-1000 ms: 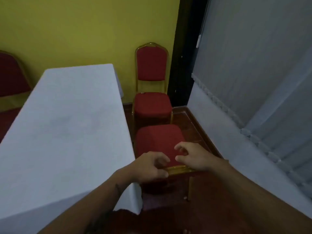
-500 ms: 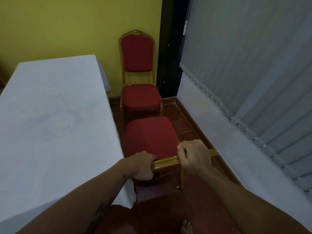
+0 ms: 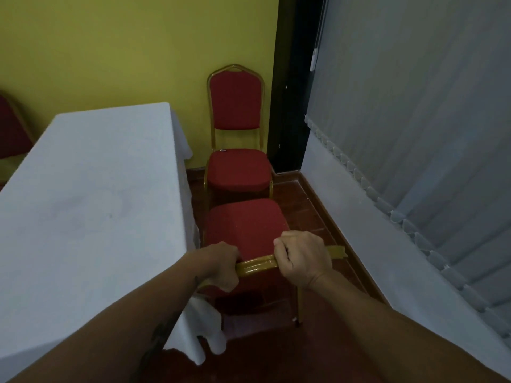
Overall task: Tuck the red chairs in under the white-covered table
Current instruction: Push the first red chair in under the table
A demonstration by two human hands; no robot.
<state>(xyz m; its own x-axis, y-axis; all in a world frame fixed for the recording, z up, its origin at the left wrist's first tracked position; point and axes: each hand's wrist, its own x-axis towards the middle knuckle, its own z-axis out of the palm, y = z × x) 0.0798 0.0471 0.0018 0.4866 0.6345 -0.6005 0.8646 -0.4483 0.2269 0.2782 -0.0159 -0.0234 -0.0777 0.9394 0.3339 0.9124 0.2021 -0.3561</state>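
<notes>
Standing along the right edge of the long white-covered table, the near red padded chair with a gold metal frame has its back's top rail clamped by left hand and right hand; its backrest is hidden. A second red chair stands beyond.
</notes>
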